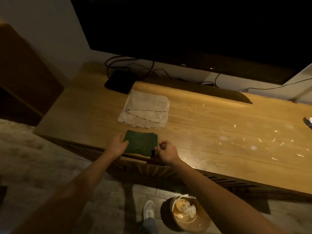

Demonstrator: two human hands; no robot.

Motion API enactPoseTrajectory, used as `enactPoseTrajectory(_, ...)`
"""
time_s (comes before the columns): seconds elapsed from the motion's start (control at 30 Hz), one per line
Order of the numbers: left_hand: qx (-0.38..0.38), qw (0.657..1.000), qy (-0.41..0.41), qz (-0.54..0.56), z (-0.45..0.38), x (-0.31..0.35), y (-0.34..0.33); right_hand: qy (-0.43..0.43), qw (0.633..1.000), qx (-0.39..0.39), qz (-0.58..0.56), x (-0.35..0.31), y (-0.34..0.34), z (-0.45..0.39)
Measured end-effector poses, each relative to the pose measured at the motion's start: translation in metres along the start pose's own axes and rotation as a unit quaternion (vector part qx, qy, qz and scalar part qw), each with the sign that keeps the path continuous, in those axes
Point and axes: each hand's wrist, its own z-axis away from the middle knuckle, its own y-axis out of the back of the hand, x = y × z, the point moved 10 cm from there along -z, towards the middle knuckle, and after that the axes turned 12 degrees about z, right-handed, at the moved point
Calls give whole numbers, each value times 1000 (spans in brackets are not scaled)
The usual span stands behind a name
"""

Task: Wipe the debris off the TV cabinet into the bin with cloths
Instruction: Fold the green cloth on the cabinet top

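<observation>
A folded dark green cloth (141, 142) lies near the front edge of the wooden TV cabinet (211, 132). My left hand (118, 144) rests on the cloth's left edge, fingers spread. My right hand (166, 152) is at its right front corner, fingers curled and pinching at the edge. Behind it lies a larger folded beige cloth (145, 110). Pale scraps of debris (256, 142) are scattered over the cabinet top to the right. On the floor below stands a round bin (189, 215) with scraps inside.
A TV (194, 31) hangs over the cabinet's back, with a black soundbar (202, 90), a black box (119, 81) and cables under it. A white shoe (148, 209) is on the floor beside the bin. A brown piece of furniture (25, 70) stands at left.
</observation>
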Motion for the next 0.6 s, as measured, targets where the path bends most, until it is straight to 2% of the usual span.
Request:
enactPoseTrajectory(0.1,-6,998,45,33,-16,-20,-6,-50,996,20,-74,2,-5,-13)
enactPoseTrajectory(0.3,40,989,109,96,-40,-45,-6,-105,991,50,-61,0,-10,-32)
enactPoseTrajectory(0.4,13,986,121,112,-46,-49,-18,-105,992,55,-37,-2,-12,-37)
enactPoseTrajectory(0.5,-31,981,121,149,-49,-47,-33,-102,994,21,-15,-2,-17,-42)
enactPoseTrajectory(0.6,-19,984,95,148,-49,-37,-31,-109,994,-3,-21,0,-16,-44)
